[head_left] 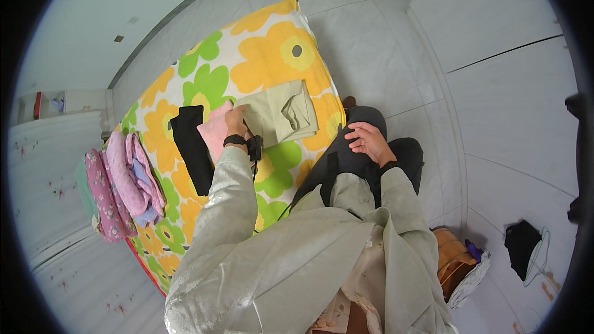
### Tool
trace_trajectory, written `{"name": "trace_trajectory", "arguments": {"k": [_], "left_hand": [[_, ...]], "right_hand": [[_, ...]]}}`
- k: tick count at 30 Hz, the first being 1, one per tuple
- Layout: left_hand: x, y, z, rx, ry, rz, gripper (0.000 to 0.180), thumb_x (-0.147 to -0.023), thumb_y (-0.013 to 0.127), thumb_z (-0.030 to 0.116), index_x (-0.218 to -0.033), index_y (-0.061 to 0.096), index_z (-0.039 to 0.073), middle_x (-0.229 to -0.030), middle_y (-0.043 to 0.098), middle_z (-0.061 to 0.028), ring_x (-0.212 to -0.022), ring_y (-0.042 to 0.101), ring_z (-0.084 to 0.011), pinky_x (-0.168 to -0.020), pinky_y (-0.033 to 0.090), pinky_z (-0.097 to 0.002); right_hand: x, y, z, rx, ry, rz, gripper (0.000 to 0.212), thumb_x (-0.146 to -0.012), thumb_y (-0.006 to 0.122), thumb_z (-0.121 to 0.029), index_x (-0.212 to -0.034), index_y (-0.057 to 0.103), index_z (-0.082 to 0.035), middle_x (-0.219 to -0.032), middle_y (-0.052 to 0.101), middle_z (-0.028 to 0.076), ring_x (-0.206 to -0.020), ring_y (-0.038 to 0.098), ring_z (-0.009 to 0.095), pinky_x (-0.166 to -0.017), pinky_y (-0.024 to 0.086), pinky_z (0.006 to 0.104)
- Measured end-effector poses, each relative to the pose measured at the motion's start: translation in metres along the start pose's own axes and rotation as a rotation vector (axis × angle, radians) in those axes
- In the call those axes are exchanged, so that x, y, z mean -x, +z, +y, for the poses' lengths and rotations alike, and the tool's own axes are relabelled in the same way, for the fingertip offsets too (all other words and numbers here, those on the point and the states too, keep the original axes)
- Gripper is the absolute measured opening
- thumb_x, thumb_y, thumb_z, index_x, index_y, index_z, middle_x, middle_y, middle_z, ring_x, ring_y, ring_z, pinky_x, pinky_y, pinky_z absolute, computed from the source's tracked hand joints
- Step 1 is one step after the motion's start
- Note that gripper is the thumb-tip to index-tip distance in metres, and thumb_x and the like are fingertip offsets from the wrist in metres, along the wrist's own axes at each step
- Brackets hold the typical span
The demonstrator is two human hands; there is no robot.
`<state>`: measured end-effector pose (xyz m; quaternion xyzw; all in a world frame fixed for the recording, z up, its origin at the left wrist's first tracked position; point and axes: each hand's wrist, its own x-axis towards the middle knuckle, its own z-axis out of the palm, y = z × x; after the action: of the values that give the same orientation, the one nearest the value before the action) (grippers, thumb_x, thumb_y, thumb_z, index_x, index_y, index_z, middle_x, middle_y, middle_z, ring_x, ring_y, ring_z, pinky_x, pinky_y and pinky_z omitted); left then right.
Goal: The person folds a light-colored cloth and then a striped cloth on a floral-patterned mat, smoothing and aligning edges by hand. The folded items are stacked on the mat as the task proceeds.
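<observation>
My left hand [235, 122] lies at the edge of a small pink folded garment [213, 131], its fingers closed together on the cloth. Right beside those fingers is a pale green folded garment [275, 114], possibly trousers. A long black folded garment [192, 148] lies to the left of the pink one. Over my dark-trousered knee, my right hand [369, 142] is held with its fingers loosely apart and nothing in them. A dark band and a small black device sit on my left wrist, and another dark band on my right.
A bed cover with yellow and green flowers [260, 55] spreads beneath the clothes. Pink, floral and blue folded clothes [127, 179] are heaped at its left edge. White cabinets [501, 93] stand on the right, near an orange bag [451, 253] and a black garment on a hanger [521, 244].
</observation>
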<state>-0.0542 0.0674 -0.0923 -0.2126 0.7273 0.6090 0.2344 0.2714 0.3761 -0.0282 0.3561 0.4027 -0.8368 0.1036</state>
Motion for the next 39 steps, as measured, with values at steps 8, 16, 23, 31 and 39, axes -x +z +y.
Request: {"name": "trace_trajectory", "arguments": {"k": [8, 16, 23, 31, 39], "left_hand": [[0.054, 0.025, 0.010, -0.807, 0.722, 0.347, 0.025, -0.074, 0.066, 0.009, -0.096, 0.058, 0.000, -0.087, 0.058, -0.0167, -0.073, 0.056, -0.0324, -0.066, 0.046, -0.0389], [0.144, 0.075, -0.011, -0.819, 1.125, -0.139, 0.034, -0.074, 0.069, 0.022, -0.102, 0.061, 0.004, -0.106, 0.052, -0.0193, -0.098, 0.050, -0.0368, -0.081, 0.043, -0.0442], [0.178, 0.073, -0.011, -1.245, 1.007, -0.113, 0.033, -0.070, 0.073, 0.024, -0.091, 0.061, 0.003, -0.111, 0.051, -0.0205, -0.099, 0.051, -0.0381, -0.083, 0.045, -0.0437], [0.191, 0.073, -0.044, -1.075, 1.116, -0.432, 0.044, -0.068, 0.070, 0.008, -0.110, 0.056, 0.006, -0.117, 0.050, -0.0201, -0.107, 0.051, -0.0393, -0.090, 0.045, -0.0427], [0.175, 0.069, -0.088, -0.345, 0.486, -0.206, 0.028, -0.081, 0.066, 0.016, -0.104, 0.054, 0.006, -0.096, 0.055, -0.0067, -0.085, 0.054, -0.0179, -0.073, 0.046, -0.0318]], "right_hand": [[0.002, 0.001, -0.002, -0.012, -0.006, -0.008, 0.023, -0.095, 0.048, -0.019, -0.114, 0.055, -0.007, -0.095, 0.067, 0.010, -0.067, 0.065, 0.014, -0.061, 0.055, 0.0258], [0.001, 0.001, -0.002, 0.012, 0.012, 0.002, 0.023, -0.095, 0.048, -0.019, -0.114, 0.055, -0.008, -0.095, 0.067, 0.008, -0.067, 0.065, 0.011, -0.061, 0.054, 0.0235], [0.001, 0.001, -0.001, 0.018, 0.003, 0.004, 0.024, -0.095, 0.047, -0.018, -0.114, 0.055, -0.008, -0.095, 0.067, 0.008, -0.068, 0.065, 0.013, -0.062, 0.054, 0.0256], [0.002, 0.001, -0.002, 0.011, 0.004, -0.005, 0.023, -0.096, 0.048, -0.018, -0.115, 0.055, -0.008, -0.095, 0.067, 0.008, -0.068, 0.065, 0.011, -0.061, 0.054, 0.0230], [0.000, 0.001, 0.000, 0.015, 0.000, 0.005, 0.024, -0.096, 0.047, -0.019, -0.115, 0.055, -0.007, -0.095, 0.067, 0.008, -0.067, 0.065, 0.013, -0.061, 0.054, 0.0244]]}}
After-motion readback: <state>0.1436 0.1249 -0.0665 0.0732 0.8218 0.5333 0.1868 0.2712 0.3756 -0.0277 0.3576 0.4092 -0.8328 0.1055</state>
